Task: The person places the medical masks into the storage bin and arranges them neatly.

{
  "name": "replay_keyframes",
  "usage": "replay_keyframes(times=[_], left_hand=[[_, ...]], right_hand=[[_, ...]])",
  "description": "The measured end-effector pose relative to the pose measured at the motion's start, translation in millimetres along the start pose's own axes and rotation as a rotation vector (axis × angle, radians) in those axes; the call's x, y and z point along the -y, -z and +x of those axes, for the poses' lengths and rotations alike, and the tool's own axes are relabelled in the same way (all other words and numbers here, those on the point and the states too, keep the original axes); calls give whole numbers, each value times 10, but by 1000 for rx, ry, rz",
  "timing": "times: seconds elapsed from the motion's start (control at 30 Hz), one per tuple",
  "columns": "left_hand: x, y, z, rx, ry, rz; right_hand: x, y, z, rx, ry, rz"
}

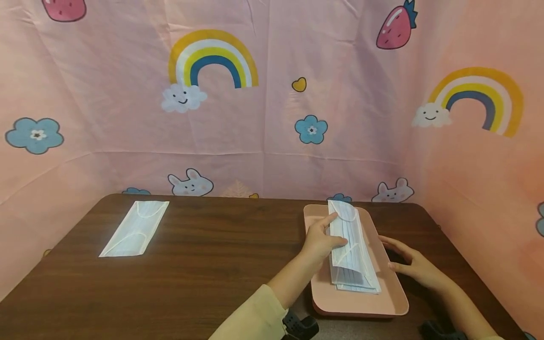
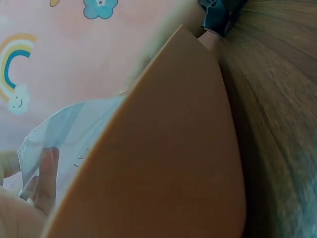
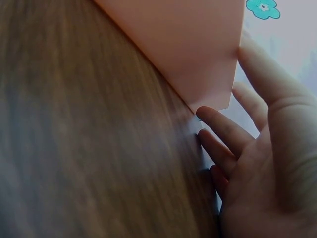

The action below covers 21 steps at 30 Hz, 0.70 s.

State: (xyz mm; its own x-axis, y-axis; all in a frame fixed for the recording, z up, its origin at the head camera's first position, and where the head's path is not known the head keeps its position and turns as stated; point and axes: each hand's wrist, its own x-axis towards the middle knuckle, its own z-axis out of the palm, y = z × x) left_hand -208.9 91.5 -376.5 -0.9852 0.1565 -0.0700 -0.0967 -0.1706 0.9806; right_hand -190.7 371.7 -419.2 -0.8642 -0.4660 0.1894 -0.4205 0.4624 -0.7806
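Note:
Over the pink tray (image 1: 386,300) my left hand (image 1: 319,242) pinches a white face mask (image 1: 343,231) by its left long edge. More face masks (image 1: 359,287) lie beneath it in the tray, partly covered. In the left wrist view, the thin held mask (image 2: 81,121) rises above the tray's side (image 2: 163,144), with fingers (image 2: 47,181) seen behind it. My right hand (image 1: 418,269) rests against the tray's right side with relaxed fingers. The right wrist view has its thumb (image 3: 270,74) touching the tray's rim and the other fingers near the tray's lower corner.
Another face mask (image 1: 135,229) lies flat at the left of the brown wooden table (image 1: 212,264). A pink printed cloth (image 1: 272,156) hangs behind the table and along both sides. A dark wrist device (image 1: 299,326) sits on the left wrist.

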Motion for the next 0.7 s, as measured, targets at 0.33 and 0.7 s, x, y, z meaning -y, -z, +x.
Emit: replay_keyframes(times=[0.33, 0.7], left_hand=[[88, -111, 35, -15, 64, 134], [209, -144, 111, -68, -9, 481]], right_hand=[[-20, 40, 23, 2, 11, 34], [-27, 34, 27, 9, 4, 7]])
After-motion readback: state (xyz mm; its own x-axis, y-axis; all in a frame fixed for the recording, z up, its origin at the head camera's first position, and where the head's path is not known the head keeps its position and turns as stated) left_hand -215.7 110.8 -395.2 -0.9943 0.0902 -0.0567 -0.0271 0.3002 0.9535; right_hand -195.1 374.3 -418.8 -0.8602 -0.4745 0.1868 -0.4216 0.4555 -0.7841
